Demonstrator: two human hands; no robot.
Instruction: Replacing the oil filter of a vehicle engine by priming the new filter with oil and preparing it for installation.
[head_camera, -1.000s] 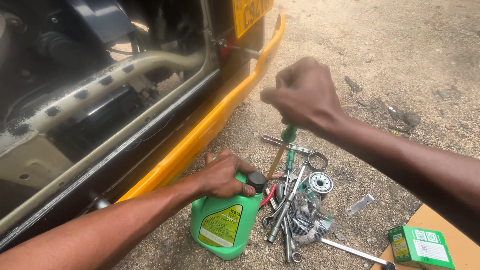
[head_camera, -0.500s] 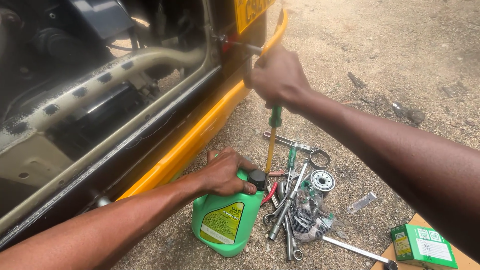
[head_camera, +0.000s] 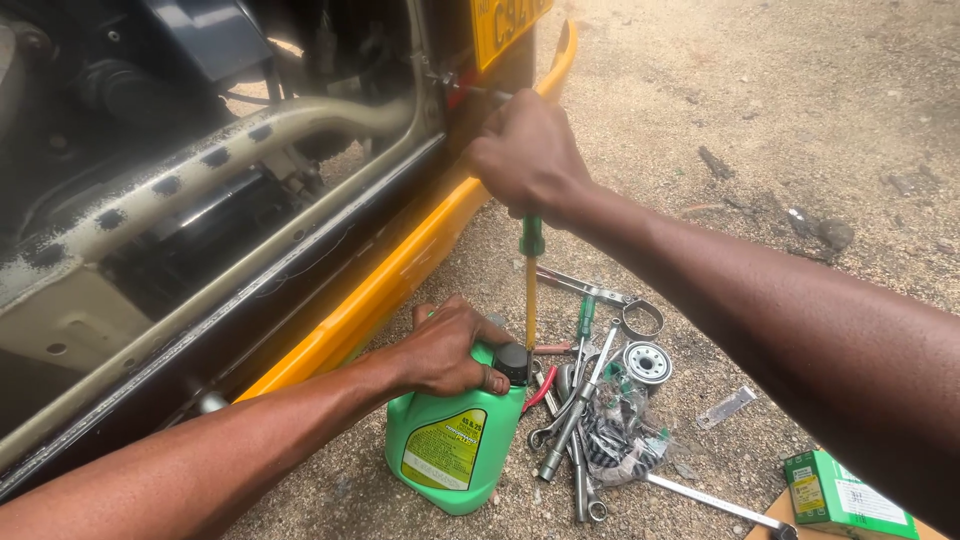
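My right hand (head_camera: 525, 155) is shut on a screwdriver (head_camera: 531, 290) with a green and yellow handle that hangs down from my fist. The fist is up against the rear edge of a yellow and black vehicle (head_camera: 400, 270), where a thin metal shaft pokes out toward the bodywork. My left hand (head_camera: 450, 345) grips the top of a green plastic oil jug (head_camera: 450, 450) standing on the gravel, with my fingers beside its black cap (head_camera: 512, 362). The lower end of the screwdriver hangs just above that cap.
A heap of wrenches and sockets (head_camera: 585, 420) lies on the gravel right of the jug, with a small round oil filter (head_camera: 647, 362) and a strap wrench (head_camera: 640, 318). A green carton (head_camera: 835, 495) sits on cardboard at the bottom right. The open engine bay (head_camera: 200, 200) fills the left.
My right hand has carried the screwdriver up and left, from above the tool heap to the vehicle's rear edge. My left hand stayed on the jug.
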